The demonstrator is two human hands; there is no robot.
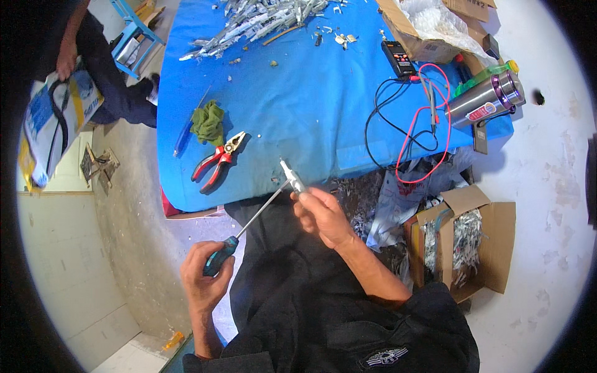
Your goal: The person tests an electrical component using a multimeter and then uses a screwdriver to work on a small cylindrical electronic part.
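Note:
My left hand [198, 283] is closed around the teal and black handle of a screwdriver [261, 212]. Its long metal shaft slants up to the right, and the tip meets the side of a slim white-and-grey pointed piece [291, 174]. That piece is pinched between the thumb and fingers of my right hand [326, 219], just over the table's near edge. Whether the screwdriver tip sits inside the piece or only against it, I cannot tell. Red-and-black pliers [217, 163] lie with jaws apart on the blue cloth, beside a crumpled green rag [208, 122].
A heap of slim grey pieces [267, 22] covers the table's [298, 112] far side. To the right lie a multimeter [398, 58] with red and black leads and a steel flask [482, 102]. A cardboard box [497, 248] stands below. Another person's hand [66, 59] holds a bag [81, 102].

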